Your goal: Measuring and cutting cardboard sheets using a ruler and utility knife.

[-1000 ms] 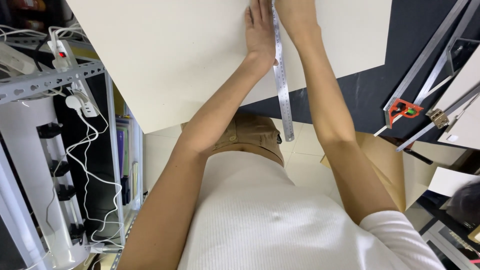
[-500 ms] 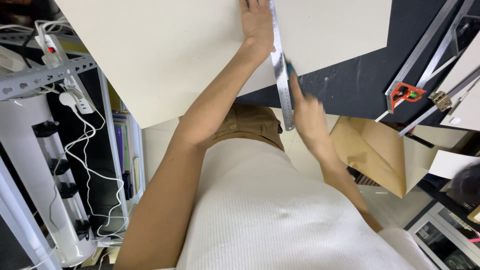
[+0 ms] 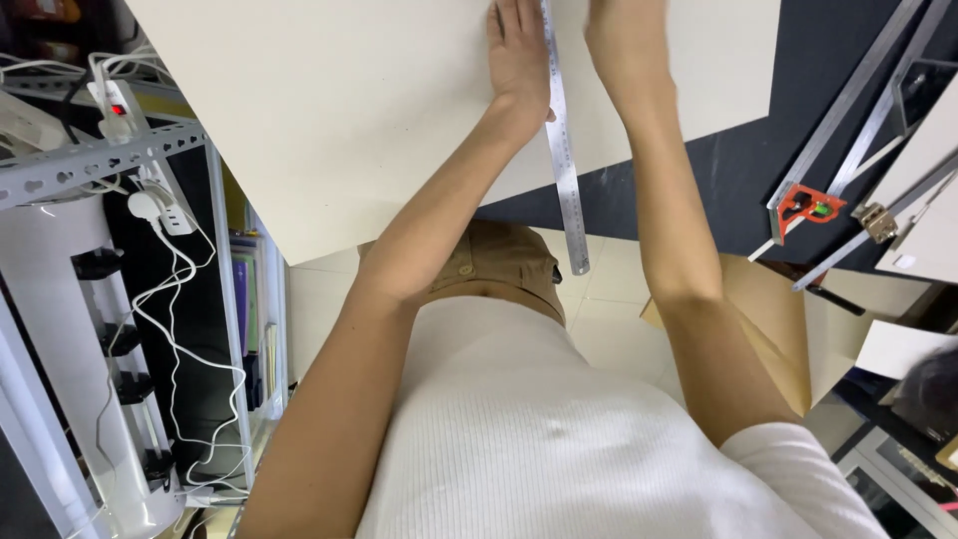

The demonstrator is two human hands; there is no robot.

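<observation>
A large cream sheet of board (image 3: 339, 110) lies flat on a dark bench (image 3: 738, 170), one corner of it jutting out past the bench edge over the pale tiled floor (image 3: 609, 299). A long steel ruler (image 3: 562, 150) lies on the sheet, running from the top of the view down across the sheet's near edge, its lower end hanging out beyond both sheet and bench.

The left hand (image 3: 519, 55) lies flat, palm down, on the sheet just left of the ruler, its fingers (image 3: 504, 20) stretched out and together, gripping nothing; the edge of the hand touches the ruler's left side. The right hand (image 3: 624, 35) rests on the sheet just to the right of the ruler; its fingers are cut off by the top of the view, so I cannot tell whether they are open or closed on anything.

To the right, on the bench, lie metal rails (image 3: 858, 120) with a red clamp piece (image 3: 803, 205) at their near end. A brown cardboard box (image 3: 768, 319) stands on the floor below them. On the left stands a grey metal shelf rack (image 3: 90, 165) carrying a white power strip (image 3: 115, 100) with white cables (image 3: 170, 289) trailing down
</observation>
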